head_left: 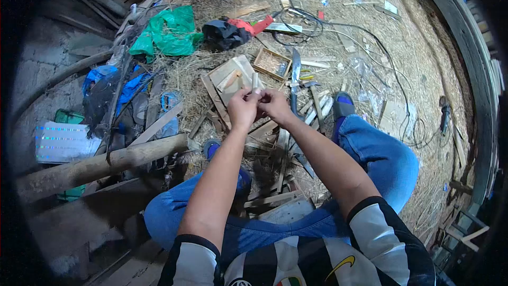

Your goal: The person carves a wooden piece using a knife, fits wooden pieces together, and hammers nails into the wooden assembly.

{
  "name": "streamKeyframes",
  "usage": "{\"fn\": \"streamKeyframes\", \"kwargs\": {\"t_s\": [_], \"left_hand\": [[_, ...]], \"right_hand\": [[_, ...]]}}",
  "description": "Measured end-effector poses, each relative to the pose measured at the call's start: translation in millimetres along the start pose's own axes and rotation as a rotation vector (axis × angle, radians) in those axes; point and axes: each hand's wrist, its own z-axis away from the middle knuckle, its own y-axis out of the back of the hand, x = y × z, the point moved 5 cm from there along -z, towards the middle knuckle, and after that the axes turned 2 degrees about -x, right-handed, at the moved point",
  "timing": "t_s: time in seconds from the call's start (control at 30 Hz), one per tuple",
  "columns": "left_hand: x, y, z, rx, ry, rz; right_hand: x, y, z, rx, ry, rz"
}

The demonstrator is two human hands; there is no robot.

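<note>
Stick (pixel 255 80): pokes out beyond your hands, on their far side.
Left hand (pixel 243 109): you pinch its near end.
Right hand (pixel 274 107): curled alongside; whether gripping, you can't tell.

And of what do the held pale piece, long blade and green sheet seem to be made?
Held pale piece: perhaps bare wood; matt, but too small to be sure. Long blade: likely metal; grey, smooth sheen. Green sheet: probably thin plastic; glossy creases.
</note>
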Motion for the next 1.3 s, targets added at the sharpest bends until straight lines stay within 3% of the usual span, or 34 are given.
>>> {"fn": "streamKeyframes", "kwargs": {"t_s": [0.03,0.2,0.3,0.33,0.37,0.43,0.5,0.53,0.57,0.67,0.77,0.9,0.97,1.23,1.3], "left_hand": [[-4,-5,1,-0.005,0.028,0.114],[-18,-24,3,-0.195,0.047,0.198],[-19,-34,9,-0.17,-0.073,0.107],[-23,-37,12,-0.128,-0.069,0.112],[-27,-41,16,-0.084,-0.063,0.118],[-35,-59,25,-0.066,-0.063,0.17],[-28,-78,40,-0.193,-0.011,0.217],[-37,-89,41,-0.218,-0.001,0.153],[-46,-98,44,-0.222,0.006,0.154],[-48,-118,53,-0.331,0.001,0.272],[-51,-126,62,-0.362,0.031,0.269],[-84,-144,70,-0.358,0.047,0.105],[-88,-148,74,-0.359,0.03,-0.011],[-88,-147,85,-0.393,0.171,0.144],[-95,-143,86,-0.369,0.235,0.157]], "right_hand": [[3,0,5,0.017,-0.084,-0.131],[10,10,21,-0.081,-0.106,-0.164],[0,32,38,-0.089,-0.083,-0.086],[-17,44,47,-0.104,-0.131,0.024],[-11,55,53,-0.152,-0.249,-0.104],[-4,79,68,-0.067,-0.345,-0.194],[19,108,78,0.129,-0.422,-0.23],[31,120,79,0.201,-0.338,-0.247],[50,134,86,0.283,-0.426,-0.303],[75,163,93,0.4,-0.415,-0.346],[113,182,96,0.491,-0.507,-0.275],[156,176,95,0.233,-0.595,0.459],[180,156,84,0.137,-0.481,0.51],[223,140,32,0.129,-0.54,0.586],[222,146,36,0.295,-0.412,0.557]]}}
